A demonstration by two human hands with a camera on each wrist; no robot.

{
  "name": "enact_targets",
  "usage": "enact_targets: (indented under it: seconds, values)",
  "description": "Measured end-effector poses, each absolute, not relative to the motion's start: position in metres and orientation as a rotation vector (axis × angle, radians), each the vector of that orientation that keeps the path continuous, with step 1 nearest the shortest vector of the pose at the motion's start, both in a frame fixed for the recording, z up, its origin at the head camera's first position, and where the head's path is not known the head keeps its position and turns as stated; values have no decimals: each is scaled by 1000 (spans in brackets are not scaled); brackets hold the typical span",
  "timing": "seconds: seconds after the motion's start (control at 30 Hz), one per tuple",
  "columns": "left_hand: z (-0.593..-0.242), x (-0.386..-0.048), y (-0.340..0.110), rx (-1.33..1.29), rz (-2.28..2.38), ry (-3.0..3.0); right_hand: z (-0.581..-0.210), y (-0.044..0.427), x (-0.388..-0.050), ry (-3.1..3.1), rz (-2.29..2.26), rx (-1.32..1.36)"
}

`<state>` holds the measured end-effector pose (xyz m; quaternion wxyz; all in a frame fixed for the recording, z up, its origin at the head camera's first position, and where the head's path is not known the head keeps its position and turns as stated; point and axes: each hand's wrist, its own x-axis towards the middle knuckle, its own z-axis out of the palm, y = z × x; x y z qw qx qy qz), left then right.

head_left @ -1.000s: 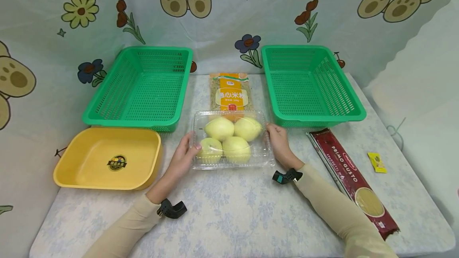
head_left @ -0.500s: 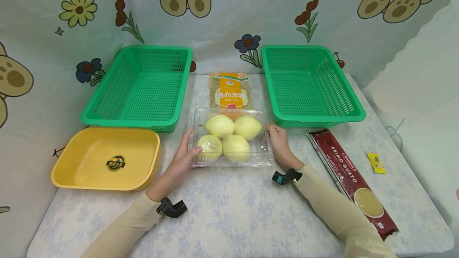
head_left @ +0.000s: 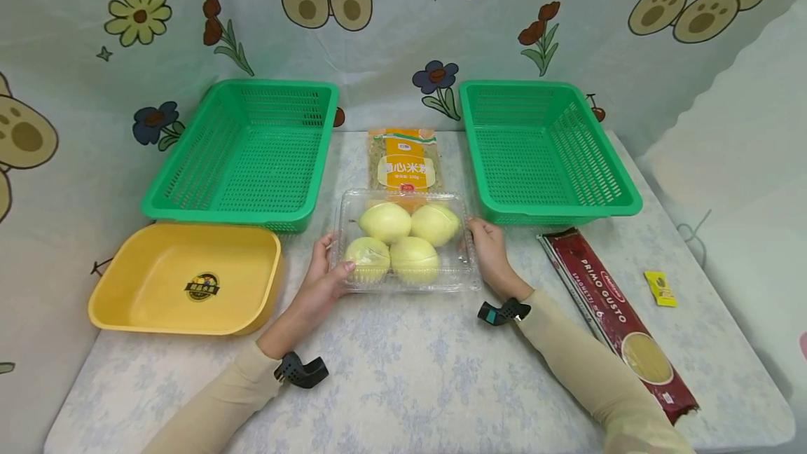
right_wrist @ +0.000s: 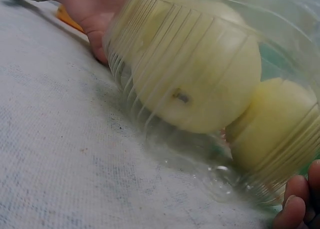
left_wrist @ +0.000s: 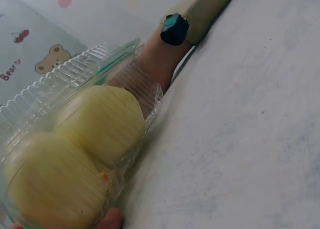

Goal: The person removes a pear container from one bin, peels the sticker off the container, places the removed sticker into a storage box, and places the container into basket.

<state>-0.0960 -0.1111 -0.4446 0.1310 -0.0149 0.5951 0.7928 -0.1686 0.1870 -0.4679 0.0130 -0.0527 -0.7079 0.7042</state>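
Observation:
A clear plastic clamshell box [head_left: 455, 273] holding several pale yellow-green fruits [head_left: 414, 260] is at the middle of the table. My left hand [head_left: 320, 287] grips its left side, thumb at the front corner. At the right side, my right hand [head_left: 490, 254] holds the box's edge, its fingertips partly hidden. In the left wrist view, fingertips show below the box near one fruit [left_wrist: 107, 124]. The right wrist view shows curled fingers [right_wrist: 295, 209] against the ribbed plastic. Whether the whole base touches the table, I cannot tell. Behind it lies an orange-labelled food packet [head_left: 406, 161], its lower part covered.
Two green plastic baskets stand at the back, one left [head_left: 271, 217] and one right [head_left: 561, 210]. A yellow basin [head_left: 189, 328] sits at front left. To the right lie a dark red spaghetti packet [head_left: 621, 321] and a small yellow sachet [head_left: 660, 289].
The box has shifted very slightly away and to the left within both hands' hold. My left fingers and thumb have moved a little along its side; the right hand stays put.

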Motion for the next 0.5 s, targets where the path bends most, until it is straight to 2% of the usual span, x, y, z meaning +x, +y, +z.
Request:
enact_targets:
  seconds: [0.5]
  values:
    - [-444,-91,-104,-118,2369,1619,-470,187,-169,-2235,2140,-149]
